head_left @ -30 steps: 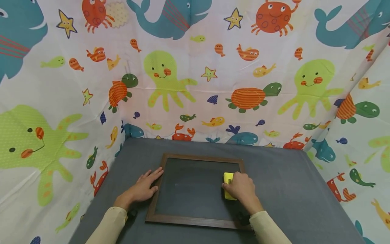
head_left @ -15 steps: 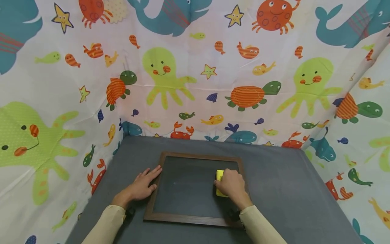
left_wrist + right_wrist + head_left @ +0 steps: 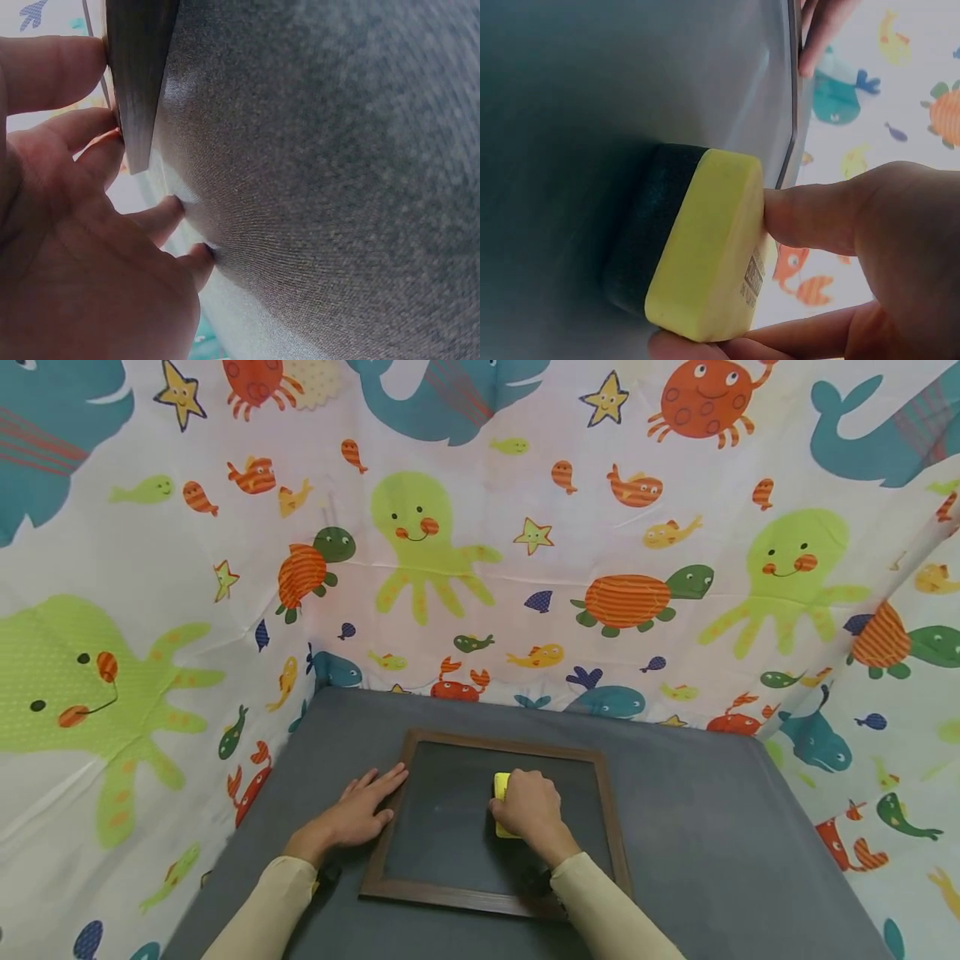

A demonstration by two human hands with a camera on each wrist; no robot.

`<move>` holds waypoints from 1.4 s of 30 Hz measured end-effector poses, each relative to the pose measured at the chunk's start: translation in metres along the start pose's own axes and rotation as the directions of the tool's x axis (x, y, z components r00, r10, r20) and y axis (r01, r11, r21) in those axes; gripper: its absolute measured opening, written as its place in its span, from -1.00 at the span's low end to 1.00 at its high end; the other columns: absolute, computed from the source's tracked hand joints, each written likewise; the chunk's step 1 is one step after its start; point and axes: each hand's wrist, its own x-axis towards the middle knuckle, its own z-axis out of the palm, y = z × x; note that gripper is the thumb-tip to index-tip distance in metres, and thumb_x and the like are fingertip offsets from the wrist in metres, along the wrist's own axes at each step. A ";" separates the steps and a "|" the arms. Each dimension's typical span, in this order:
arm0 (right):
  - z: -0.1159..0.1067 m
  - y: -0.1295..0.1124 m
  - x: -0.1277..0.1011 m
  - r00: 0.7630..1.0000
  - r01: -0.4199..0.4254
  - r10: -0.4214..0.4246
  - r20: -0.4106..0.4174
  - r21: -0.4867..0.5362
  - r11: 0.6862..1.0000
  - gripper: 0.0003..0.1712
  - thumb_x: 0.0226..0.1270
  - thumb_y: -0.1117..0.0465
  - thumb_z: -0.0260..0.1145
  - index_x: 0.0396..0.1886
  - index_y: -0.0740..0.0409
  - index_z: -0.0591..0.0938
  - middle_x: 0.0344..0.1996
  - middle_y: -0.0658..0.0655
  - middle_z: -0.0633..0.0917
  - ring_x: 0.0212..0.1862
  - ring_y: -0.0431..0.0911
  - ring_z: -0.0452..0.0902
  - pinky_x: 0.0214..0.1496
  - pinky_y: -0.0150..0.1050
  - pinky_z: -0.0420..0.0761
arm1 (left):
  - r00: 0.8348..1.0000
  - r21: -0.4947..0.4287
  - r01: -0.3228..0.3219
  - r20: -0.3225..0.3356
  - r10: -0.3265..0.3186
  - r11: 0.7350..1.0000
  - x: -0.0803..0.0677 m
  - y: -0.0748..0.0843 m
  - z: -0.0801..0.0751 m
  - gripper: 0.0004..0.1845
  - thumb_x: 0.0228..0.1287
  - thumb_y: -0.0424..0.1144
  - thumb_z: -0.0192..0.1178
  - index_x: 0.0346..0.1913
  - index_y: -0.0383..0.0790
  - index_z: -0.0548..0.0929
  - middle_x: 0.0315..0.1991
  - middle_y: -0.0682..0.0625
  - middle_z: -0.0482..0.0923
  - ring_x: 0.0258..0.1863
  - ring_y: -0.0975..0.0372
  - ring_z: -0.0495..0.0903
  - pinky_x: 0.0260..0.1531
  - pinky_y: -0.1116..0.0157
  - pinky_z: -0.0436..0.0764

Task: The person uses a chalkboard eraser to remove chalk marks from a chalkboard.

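So, on the left, the left hand (image 3: 358,814) had its fingers spread wide, touching the left edge of the board (image 3: 446,853). The board lay on the tabletop (image 3: 697,827), a little nearer its left edge than its right. Near the board's middle sat the eraser (image 3: 705,240), dark face against it, pinched between thumb and fingers of the right hand (image 3: 531,810). Wiping seemed the step in hand; the next move probably called for level pressure, with 1 hand bracing.
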 end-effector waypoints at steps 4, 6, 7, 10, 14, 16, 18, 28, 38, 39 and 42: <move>0.003 -0.018 0.003 0.999 0.042 -0.042 0.016 -0.001 0.999 -0.55 0.33 -0.07 0.58 -0.20 0.24 0.69 -0.50 0.13 0.60 -0.55 0.00 0.53 -0.50 -0.10 0.66 | 1.000 -0.002 0.001 0.000 -0.001 1.000 -0.001 0.002 -0.001 -0.24 0.64 -0.35 0.13 0.78 -0.15 0.17 0.82 -0.08 -0.02 0.75 -0.39 -0.13 0.60 -0.52 -0.17; 0.005 -0.027 0.005 0.998 0.063 -0.063 0.023 -0.002 0.998 -0.56 0.32 -0.06 0.59 -0.23 0.23 0.69 -0.50 0.13 0.60 -0.54 -0.01 0.53 -0.50 -0.10 0.66 | 1.000 -0.004 0.005 0.000 -0.005 1.000 -0.001 0.003 -0.002 -0.25 0.65 -0.35 0.13 0.78 -0.16 0.16 0.82 -0.08 -0.03 0.76 -0.38 -0.14 0.61 -0.51 -0.19; 0.006 -0.031 0.007 0.997 0.074 -0.074 0.027 -0.004 0.997 -0.56 0.32 -0.07 0.59 -0.24 0.22 0.69 -0.51 0.12 0.60 -0.54 -0.01 0.53 -0.50 -0.10 0.66 | 1.000 -0.004 0.008 0.000 -0.008 1.000 -0.001 0.004 -0.002 -0.25 0.65 -0.36 0.12 0.78 -0.16 0.16 0.82 -0.08 -0.03 0.76 -0.38 -0.14 0.61 -0.51 -0.19; 0.009 -0.046 0.011 0.993 0.104 -0.104 0.047 -0.006 0.995 -0.58 0.32 -0.07 0.58 -0.28 0.20 0.69 -0.50 0.11 0.60 -0.52 -0.01 0.53 -0.47 -0.09 0.66 | 1.000 -0.003 0.021 -0.002 -0.021 1.000 -0.001 0.004 -0.004 -0.25 0.65 -0.36 0.13 0.78 -0.15 0.17 0.82 -0.07 -0.02 0.76 -0.37 -0.14 0.62 -0.50 -0.20; 0.012 -0.061 0.013 0.984 0.163 -0.159 0.077 -0.048 0.985 -0.57 0.33 -0.09 0.58 -0.23 0.21 0.74 -0.42 0.13 0.63 -0.46 0.00 0.55 -0.39 -0.05 0.72 | 0.999 0.001 0.032 -0.004 -0.032 0.999 0.000 0.005 -0.004 -0.25 0.64 -0.35 0.13 0.78 -0.15 0.19 0.82 -0.07 0.01 0.76 -0.37 -0.12 0.63 -0.49 -0.18; 0.013 -0.065 0.015 0.976 0.202 -0.194 0.095 -0.085 0.976 -0.55 0.32 -0.11 0.58 -0.17 0.20 0.77 -0.35 0.14 0.65 -0.41 0.02 0.58 -0.33 -0.01 0.76 | 0.999 0.000 0.034 0.001 -0.034 0.999 0.001 0.005 -0.003 -0.25 0.64 -0.35 0.13 0.78 -0.15 0.18 0.82 -0.07 0.01 0.76 -0.37 -0.12 0.63 -0.49 -0.18; 0.012 -0.068 0.018 0.966 0.244 -0.230 0.116 -0.129 0.961 -0.54 0.31 -0.13 0.57 -0.12 0.18 0.79 -0.28 0.14 0.67 -0.36 0.02 0.62 -0.26 0.01 0.79 | 1.000 0.004 0.031 0.004 -0.031 1.000 0.002 0.005 -0.003 -0.25 0.64 -0.34 0.12 0.78 -0.15 0.18 0.82 -0.07 0.00 0.76 -0.37 -0.12 0.63 -0.49 -0.18; 0.004 -0.073 0.026 0.891 0.440 -0.378 0.249 -0.275 0.855 -0.58 0.37 -0.12 0.53 0.02 0.07 0.82 -0.05 0.07 0.70 -0.23 -0.07 0.64 -0.09 -0.04 0.83 | 1.000 0.006 0.029 0.010 -0.029 1.000 0.003 -0.002 -0.004 -0.25 0.64 -0.33 0.12 0.78 -0.12 0.17 0.82 -0.02 -0.01 0.77 -0.36 -0.12 0.64 -0.48 -0.18; -0.002 -0.073 0.011 0.815 0.566 -0.482 0.323 -0.263 0.781 -0.50 0.40 -0.04 0.54 0.28 -0.05 0.79 -0.02 0.04 0.69 -0.10 -0.07 0.65 0.03 -0.08 0.80 | 0.999 0.007 0.042 0.013 -0.042 0.999 0.001 0.001 -0.004 -0.25 0.64 -0.33 0.13 0.78 -0.11 0.18 0.82 -0.04 0.00 0.77 -0.36 -0.13 0.64 -0.48 -0.20; -0.002 -0.072 0.009 0.808 0.574 -0.487 0.332 -0.259 0.777 -0.48 0.40 -0.03 0.54 0.32 -0.08 0.78 0.01 0.04 0.69 -0.06 -0.06 0.65 0.05 -0.08 0.80 | 0.999 0.007 0.041 0.014 -0.041 0.999 0.001 0.002 -0.004 -0.25 0.65 -0.32 0.13 0.78 -0.11 0.17 0.82 -0.04 0.00 0.77 -0.36 -0.13 0.64 -0.48 -0.20; -0.005 -0.068 0.002 0.789 0.596 -0.503 0.353 -0.240 0.766 -0.43 0.40 0.03 0.55 0.40 -0.19 0.74 0.08 0.04 0.70 0.01 -0.05 0.62 0.12 -0.06 0.78 | 0.999 0.007 0.039 0.018 -0.040 0.999 0.002 0.003 -0.005 -0.24 0.65 -0.31 0.14 0.79 -0.10 0.17 0.82 -0.03 -0.01 0.77 -0.36 -0.13 0.64 -0.48 -0.20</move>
